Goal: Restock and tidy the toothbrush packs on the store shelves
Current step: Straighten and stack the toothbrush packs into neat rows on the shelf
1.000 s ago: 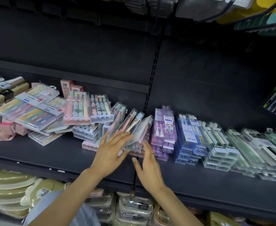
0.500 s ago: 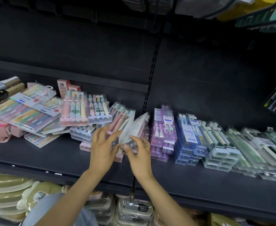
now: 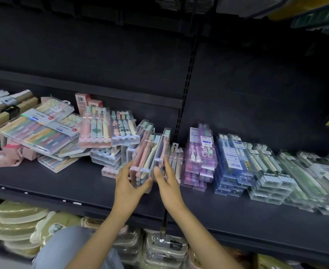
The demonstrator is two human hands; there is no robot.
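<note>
Since the earlier frame, both hands have stood the leaning clear packs more upright and squared them together near the middle of the shelf (image 3: 78, 183). Largest to smallest: the dark shelf carries stacked toothbrush packs along its whole width, with purple packs (image 3: 200, 158) and blue packs (image 3: 231, 162) just right of the hands. The pastel pack group (image 3: 150, 156) stands on edge, tilted back, close to the front edge. The left hand (image 3: 128, 189) grips its near left corner, fingers curled. The right hand (image 3: 167, 183) pinches the rightmost pack's lower end.
</note>
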